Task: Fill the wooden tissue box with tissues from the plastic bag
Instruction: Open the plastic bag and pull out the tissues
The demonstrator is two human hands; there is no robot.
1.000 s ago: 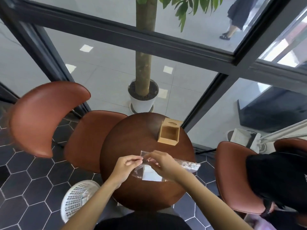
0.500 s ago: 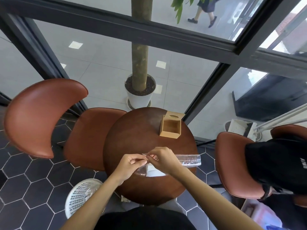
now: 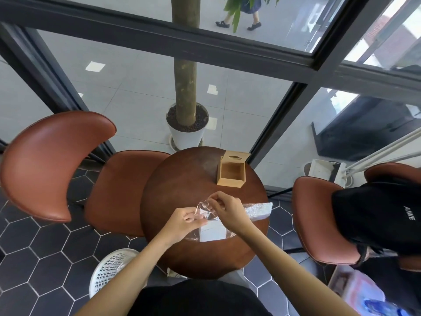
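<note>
Both my hands pinch the plastic bag (image 3: 206, 212) mouth, left fingers (image 3: 193, 218), right fingers (image 3: 216, 200) | tissues (image 3: 211, 231) just below | open wooden tissue box (image 3: 231, 173) beyond, nearer right hand (image 3: 227, 210), on table (image 3: 177, 190)

Both hands, left hand (image 3: 182, 221) and right hand (image 3: 229, 209), pinch the plastic bag (image 3: 206, 212) open.

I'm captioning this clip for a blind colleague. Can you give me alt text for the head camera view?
Seen from above, a person's left hand and right hand pinch and pull at the top of a clear plastic bag holding white tissues on a round wooden table. An open, empty wooden tissue box sits at the table's far edge.
</note>
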